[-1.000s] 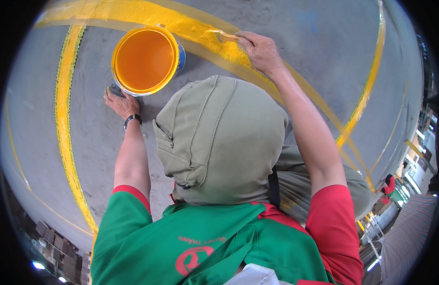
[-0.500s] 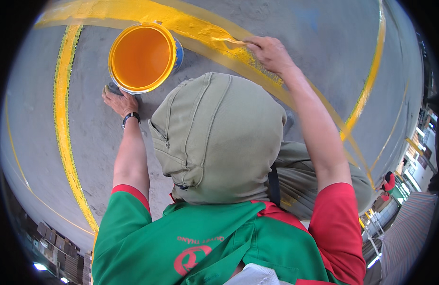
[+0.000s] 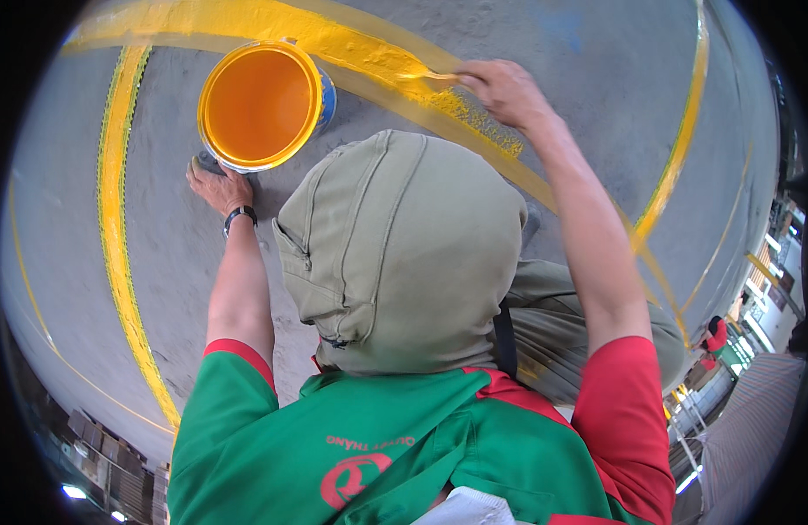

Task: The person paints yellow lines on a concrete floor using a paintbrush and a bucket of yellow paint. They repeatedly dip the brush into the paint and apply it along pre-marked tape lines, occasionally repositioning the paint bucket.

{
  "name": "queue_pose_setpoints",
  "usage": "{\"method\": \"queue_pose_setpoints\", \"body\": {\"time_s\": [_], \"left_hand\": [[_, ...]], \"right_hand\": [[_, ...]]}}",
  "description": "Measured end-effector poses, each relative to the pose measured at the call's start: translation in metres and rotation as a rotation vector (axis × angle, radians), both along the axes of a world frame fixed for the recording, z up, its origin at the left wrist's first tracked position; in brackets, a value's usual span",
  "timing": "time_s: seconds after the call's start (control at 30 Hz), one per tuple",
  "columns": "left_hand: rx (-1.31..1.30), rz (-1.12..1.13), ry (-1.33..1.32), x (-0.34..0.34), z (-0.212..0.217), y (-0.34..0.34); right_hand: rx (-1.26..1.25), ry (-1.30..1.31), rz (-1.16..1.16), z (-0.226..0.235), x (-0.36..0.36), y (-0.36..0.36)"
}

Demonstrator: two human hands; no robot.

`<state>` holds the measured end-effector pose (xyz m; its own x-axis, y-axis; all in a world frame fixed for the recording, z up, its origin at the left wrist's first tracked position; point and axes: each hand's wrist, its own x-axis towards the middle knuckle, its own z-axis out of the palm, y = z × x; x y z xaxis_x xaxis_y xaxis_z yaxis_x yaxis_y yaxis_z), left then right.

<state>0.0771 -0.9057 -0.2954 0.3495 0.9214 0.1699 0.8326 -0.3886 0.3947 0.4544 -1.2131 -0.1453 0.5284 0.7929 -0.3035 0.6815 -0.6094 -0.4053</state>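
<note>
My right hand [image 3: 507, 92] is closed around the handle of a paintbrush [image 3: 430, 76], whose yellow end lies on the wide yellow stripe [image 3: 334, 44] painted on the floor. Right of the brush, the paint is patchy and speckled with grey showing through. To the left stands a bucket [image 3: 320, 114] with a yellow rim and a blue side, holding orange-yellow paint [image 3: 262, 103]. Beside its near left side is my left hand [image 3: 218, 188], fingers apart, with a dark patch between them and the bucket. The rim partly hides that hand's fingertips.
Another yellow stripe [image 3: 113, 201] runs down the grey floor [image 3: 62, 227] on the left, and one [image 3: 679, 157] on the right. My bent knee in khaki trousers [image 3: 587, 324] is at the right. Stacked goods [image 3: 102, 455] stand far off at lower left; a person in red [image 3: 714, 337] is at far right.
My right hand has moved slightly up and to the right with the paintbrush. My left hand and the bucket have hardly moved.
</note>
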Motion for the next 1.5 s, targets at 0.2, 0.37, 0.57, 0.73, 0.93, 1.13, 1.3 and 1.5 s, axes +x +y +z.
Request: {"method": "queue_pose_setpoints", "body": {"time_s": [0.2,0.37,0.57,0.73,0.93,1.13,1.3,1.5], "left_hand": [[0.03,0.003,-0.013,0.0,-0.002,0.002],[0.022,-0.006,-0.029,-0.003,-0.004,0.003],[0.019,0.016,-0.032,-0.001,-0.003,0.0],[0.02,0.012,-0.04,-0.002,0.0,0.001],[0.069,-0.029,-0.039,-0.007,-0.008,0.002],[0.067,-0.015,-0.028,-0.006,-0.012,0.006],[0.072,-0.03,-0.005,-0.01,-0.016,0.008],[0.059,0.008,0.017,-0.008,-0.014,0.006]], "right_hand": [[0.176,0.03,-0.192,0.022,-0.004,-0.004],[0.128,0.135,-0.502,-0.015,-0.047,0.013],[-0.042,-0.06,-0.702,0.026,-0.062,-0.039],[0.197,-0.031,-0.562,0.014,-0.065,-0.002],[-0.235,-0.08,-0.653,0.023,-0.053,-0.076],[-0.413,-0.121,-0.449,0.036,-0.047,-0.039],[0.007,-0.052,-0.511,0.023,-0.061,0.028],[0.374,0.084,-0.619,-0.003,-0.057,0.046]]}}
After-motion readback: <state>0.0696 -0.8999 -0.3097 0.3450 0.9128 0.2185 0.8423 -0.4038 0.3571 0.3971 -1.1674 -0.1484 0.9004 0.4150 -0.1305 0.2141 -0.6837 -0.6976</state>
